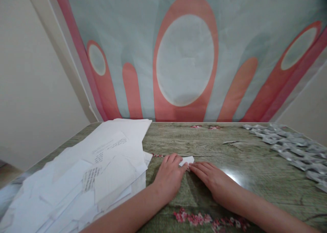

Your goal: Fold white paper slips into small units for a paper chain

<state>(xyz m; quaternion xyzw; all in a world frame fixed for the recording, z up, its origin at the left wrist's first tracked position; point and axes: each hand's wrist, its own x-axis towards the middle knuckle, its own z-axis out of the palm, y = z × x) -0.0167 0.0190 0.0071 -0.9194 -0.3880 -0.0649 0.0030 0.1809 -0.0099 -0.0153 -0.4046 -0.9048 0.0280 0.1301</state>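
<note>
A small folded piece of white paper (187, 160) lies on the wood-patterned table between my two hands. My left hand (170, 175) is closed on its left end, with the thumb pressing near the lower edge. From the other side, the fingertips of my right hand (208, 175) are drawn together and pinch the paper's lower right corner. My fingers cover part of the paper, so its full shape is hidden.
A large heap of loose white sheets (120, 171), some printed, covers the table's left side. Several folded grey-white paper pieces (293, 148) stand in rows at the right. The table (176, 137) meets a wall with a pink and grey patterned covering (232, 25).
</note>
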